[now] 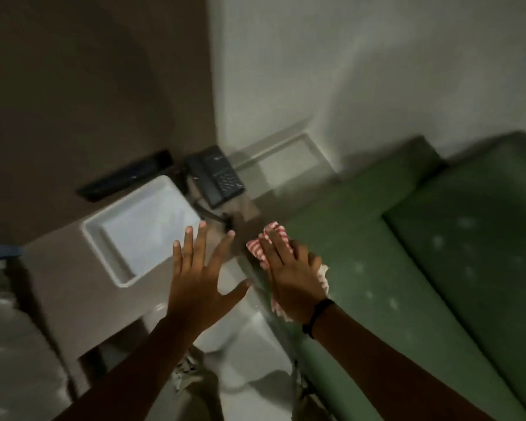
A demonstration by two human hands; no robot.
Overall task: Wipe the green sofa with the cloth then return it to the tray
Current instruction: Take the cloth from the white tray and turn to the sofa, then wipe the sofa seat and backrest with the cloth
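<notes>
The green sofa (pixel 407 253) fills the right side, its armrest nearest me. My right hand (pixel 292 278) lies flat on a red-and-white striped cloth (pixel 271 238), pressing it onto the armrest's left end. The cloth sticks out past the fingertips and under the wrist. My left hand (pixel 201 275) hovers with fingers spread, holding nothing, just right of the white tray (pixel 110 259). The tray sits on a brown side table and looks empty.
A black telephone (pixel 214 176) with its cord sits behind the tray on the brown side table (pixel 61 287). A dark flat bar (pixel 125 180) lies along the wall. White bedding (pixel 9 344) is at the lower left. Pale floor shows between table and sofa.
</notes>
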